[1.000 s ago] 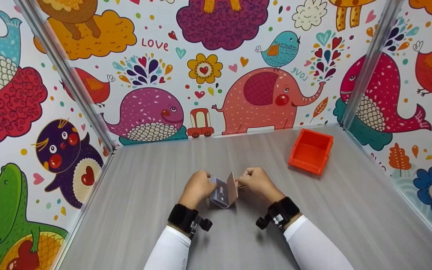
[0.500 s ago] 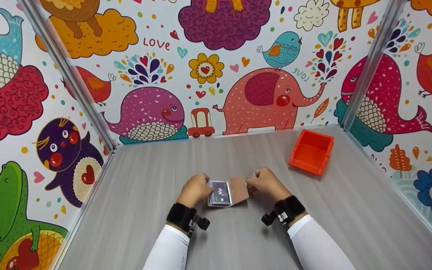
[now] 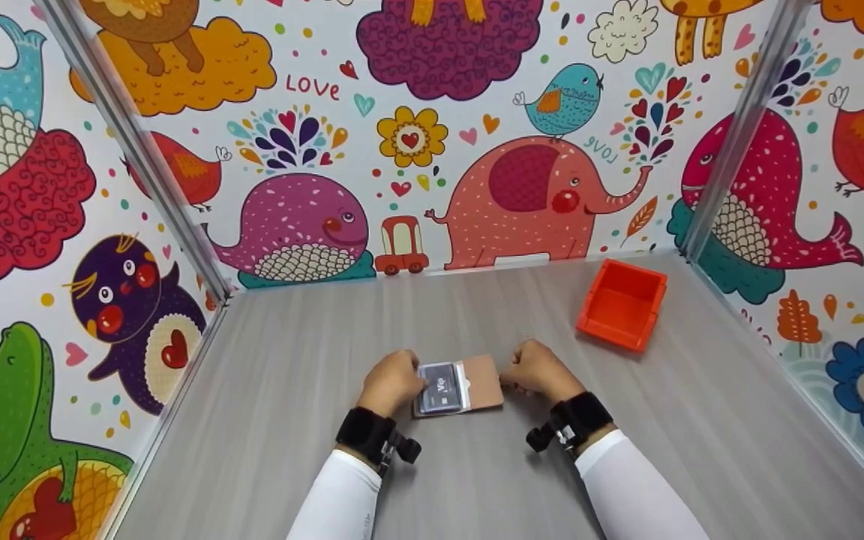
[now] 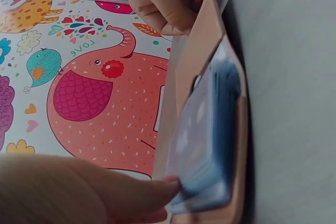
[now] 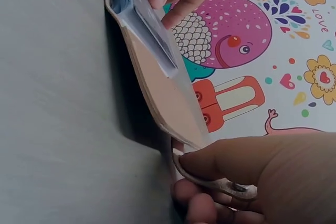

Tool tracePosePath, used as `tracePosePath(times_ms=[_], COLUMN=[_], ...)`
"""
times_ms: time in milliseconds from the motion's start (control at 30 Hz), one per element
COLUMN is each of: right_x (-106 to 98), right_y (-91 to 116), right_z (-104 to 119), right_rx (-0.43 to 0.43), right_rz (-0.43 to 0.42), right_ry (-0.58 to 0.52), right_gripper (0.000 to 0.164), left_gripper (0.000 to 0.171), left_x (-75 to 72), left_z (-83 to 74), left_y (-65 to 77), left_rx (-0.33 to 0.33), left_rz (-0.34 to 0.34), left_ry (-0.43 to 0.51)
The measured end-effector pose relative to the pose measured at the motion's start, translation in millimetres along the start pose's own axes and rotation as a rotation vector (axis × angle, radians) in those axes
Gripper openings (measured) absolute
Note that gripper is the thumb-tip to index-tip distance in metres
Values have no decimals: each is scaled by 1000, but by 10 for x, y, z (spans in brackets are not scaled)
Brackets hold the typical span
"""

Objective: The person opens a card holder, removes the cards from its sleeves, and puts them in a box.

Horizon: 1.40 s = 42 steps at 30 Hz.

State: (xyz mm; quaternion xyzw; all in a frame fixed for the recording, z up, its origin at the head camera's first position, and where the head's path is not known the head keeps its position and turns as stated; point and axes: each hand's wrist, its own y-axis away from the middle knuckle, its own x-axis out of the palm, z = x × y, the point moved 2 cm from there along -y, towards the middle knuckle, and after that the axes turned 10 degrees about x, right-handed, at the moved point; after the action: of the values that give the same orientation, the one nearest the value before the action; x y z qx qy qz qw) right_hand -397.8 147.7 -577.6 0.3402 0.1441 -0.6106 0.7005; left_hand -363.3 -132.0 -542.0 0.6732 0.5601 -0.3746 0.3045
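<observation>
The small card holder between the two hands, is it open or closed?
The card holder is open: its brown cover is spread to the right, leaving the clear card sleeves exposed.

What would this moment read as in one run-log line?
left hand: grips card holder, thumb on clear sleeves | right hand: pinches strap | card holder: open | orange bin: beyond right hand

In the head view I see a white back wall (image 3: 409,184) across the top of the frame, printed with a purple whale (image 3: 301,217) left of centre and a coral elephant (image 3: 469,206) right of it. Silvery metal posts (image 3: 136,146) slant at upper left and upper right beside brightly patterned side walls (image 3: 799,217), and a grey, streaked tabletop (image 3: 289,352) fills the lower middle under soft light.
</observation>
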Motion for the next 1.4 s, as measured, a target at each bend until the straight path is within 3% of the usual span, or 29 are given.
tracePosePath(times_ms=[333, 667, 867, 1067, 1233, 1400], right_x=[-6, -38, -56, -15, 80, 244], right_y=[40, 201, 297, 395, 446, 457], right_z=[27, 225, 350, 466, 576, 661], right_rx=[-53, -108, -154, -303, -390, -438], right_rz=[-136, -309, -373, -463, -411, -240], right_ry=[150, 382, 390, 349, 225, 69], right_gripper=[38, 24, 21, 15, 9, 5], left_gripper=[46, 46, 47, 47, 46, 45], left_x=[16, -18, 18, 4, -10, -20], left_z=[9, -78, -114, -126, -153, -155], left_y=[-27, -10, -14, -5, 8, 4], left_rx=[-7, 8, 10, 20, 32, 84], left_rz=[-15, -31, -28, -33, -36, -41], left_ry=[-17, -31, -33, -27, -18, -20])
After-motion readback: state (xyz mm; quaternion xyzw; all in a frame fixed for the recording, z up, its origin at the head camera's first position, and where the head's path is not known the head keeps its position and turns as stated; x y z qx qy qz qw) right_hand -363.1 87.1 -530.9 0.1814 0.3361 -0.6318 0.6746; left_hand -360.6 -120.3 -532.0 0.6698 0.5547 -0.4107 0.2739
